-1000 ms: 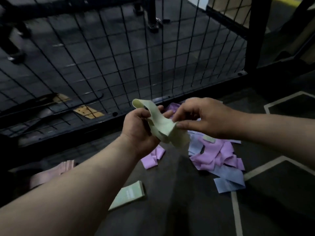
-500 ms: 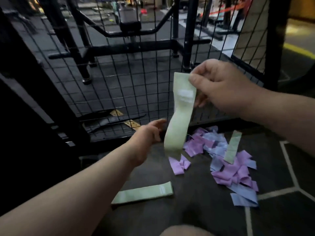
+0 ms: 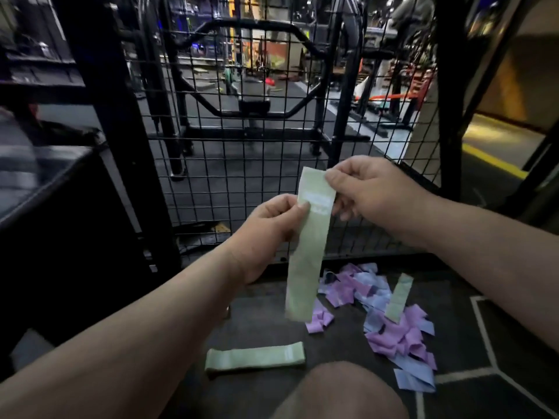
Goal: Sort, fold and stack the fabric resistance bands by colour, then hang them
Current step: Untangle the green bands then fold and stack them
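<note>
green band [image 3: 305, 252] (hanging), pinched between left hand [image 3: 269, 228], right hand [image 3: 369, 192]

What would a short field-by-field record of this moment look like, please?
Held item: hanging green band, flat, long side vertical
Top grip: right hand pinches its upper end
Side grip: left hand pinches its left edge beside the white label
Floor, near: flat green band lying alone
Floor, right: pile of purple and blue bands, with a third green band on top
Behind: wire mesh panel
</note>
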Demonstrator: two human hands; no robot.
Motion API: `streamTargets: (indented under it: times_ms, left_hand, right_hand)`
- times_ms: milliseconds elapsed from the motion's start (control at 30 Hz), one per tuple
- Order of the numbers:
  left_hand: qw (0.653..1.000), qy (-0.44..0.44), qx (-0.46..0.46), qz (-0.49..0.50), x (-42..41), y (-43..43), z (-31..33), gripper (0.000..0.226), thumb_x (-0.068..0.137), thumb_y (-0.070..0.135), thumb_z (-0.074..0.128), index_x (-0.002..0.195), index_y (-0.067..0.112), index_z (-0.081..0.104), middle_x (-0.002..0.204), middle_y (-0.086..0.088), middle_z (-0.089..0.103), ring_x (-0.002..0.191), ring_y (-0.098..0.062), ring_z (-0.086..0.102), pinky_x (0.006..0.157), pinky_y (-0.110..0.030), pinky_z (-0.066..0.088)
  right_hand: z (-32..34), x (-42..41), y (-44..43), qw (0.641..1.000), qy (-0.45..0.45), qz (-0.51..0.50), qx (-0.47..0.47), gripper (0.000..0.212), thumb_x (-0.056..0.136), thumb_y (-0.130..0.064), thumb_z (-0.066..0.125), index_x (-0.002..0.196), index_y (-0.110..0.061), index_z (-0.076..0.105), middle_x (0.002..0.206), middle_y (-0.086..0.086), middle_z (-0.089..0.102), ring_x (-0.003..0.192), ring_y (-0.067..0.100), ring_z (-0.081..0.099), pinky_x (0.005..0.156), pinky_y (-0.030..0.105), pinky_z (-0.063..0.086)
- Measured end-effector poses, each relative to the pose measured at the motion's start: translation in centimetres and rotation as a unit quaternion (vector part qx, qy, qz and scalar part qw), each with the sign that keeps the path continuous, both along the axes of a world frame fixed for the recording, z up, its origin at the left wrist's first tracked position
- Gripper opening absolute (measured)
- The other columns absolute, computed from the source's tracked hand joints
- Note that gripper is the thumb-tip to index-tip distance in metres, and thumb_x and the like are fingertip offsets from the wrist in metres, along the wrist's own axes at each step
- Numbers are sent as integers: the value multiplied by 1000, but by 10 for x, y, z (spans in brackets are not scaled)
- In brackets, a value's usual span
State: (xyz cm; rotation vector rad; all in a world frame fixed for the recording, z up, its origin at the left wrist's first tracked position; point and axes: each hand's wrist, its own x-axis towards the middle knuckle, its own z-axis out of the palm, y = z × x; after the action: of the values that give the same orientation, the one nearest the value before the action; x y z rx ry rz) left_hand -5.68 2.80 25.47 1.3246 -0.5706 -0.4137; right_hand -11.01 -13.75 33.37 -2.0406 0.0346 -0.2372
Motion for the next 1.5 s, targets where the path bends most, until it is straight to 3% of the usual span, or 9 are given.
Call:
streamTargets:
  times_ms: [167,333,500,667,867,967,1167,1300,1500]
  left_hand:
    - [999,-31,29,1,-15,18,10,17,99,25,55,96,10,60,69,0,57,53,-9,50,49,-21,40]
    - [995,-3,89,-37,-22,47,7,16,89,28,69,77,19,62,66,2,59,54,-11,51,53,-25,41]
    - [982,6,181,-58,-30,88,4,22,78,29,80,72,18,62,66,1,54,56,-11,45,51,-23,32]
    - [960,27,273,-48,-38,129,4,16,78,26,79,76,12,69,69,-6,61,52,-13,53,45,-20,41]
    - [960,116,230,114,-23,156,-15,27,70,28,83,84,11,67,70,-9,63,52,-18,57,45,-22,44]
    - [951,138,218,171,-3,152,-28,8,89,11,69,96,7,69,73,-13,61,49,-16,57,44,-20,45]
    - [902,129,366,186,61,146,-80,14,86,-4,65,100,-5,69,85,-20,65,60,-27,64,56,-30,57]
    - [861,107,469,167,95,143,-134,11,85,0,70,96,1,71,78,-17,68,43,-13,62,41,-22,50]
    - [830,175,517,112,118,153,-244,18,83,4,75,98,-2,70,74,-13,65,54,-16,59,43,-21,50]
  right_hand:
    - [3,-16,22,998,41,10,-50,27,92,-42,65,97,-17,67,91,6,72,74,14,64,65,30,56]
    - [11,-27,30,998,3,-69,-2,20,97,-32,60,92,-13,65,86,4,70,59,8,63,54,24,55]
    - [17,-43,14,991,29,-123,32,19,98,-31,59,99,-13,66,95,7,71,73,19,65,55,26,53]
    - [4,-58,0,984,37,-171,34,19,99,-27,59,105,-10,64,99,10,68,70,18,60,52,25,49]
    - [-27,-60,-12,976,122,-168,68,20,97,-18,61,112,-4,61,100,18,69,65,17,69,47,24,48]
    - [-58,-46,-13,972,171,-148,69,21,97,-16,61,112,-2,60,101,18,68,64,16,69,48,23,49]
    - [-158,2,-11,956,252,-132,69,11,97,-12,58,98,-4,65,87,15,70,53,9,67,44,21,40]
    - [-243,28,-4,940,306,-130,75,13,96,-5,53,88,-3,64,63,6,63,43,6,63,33,13,34]
    - [-371,54,-6,916,372,-132,75,12,97,-10,56,85,-10,58,80,6,59,51,9,66,37,18,43]
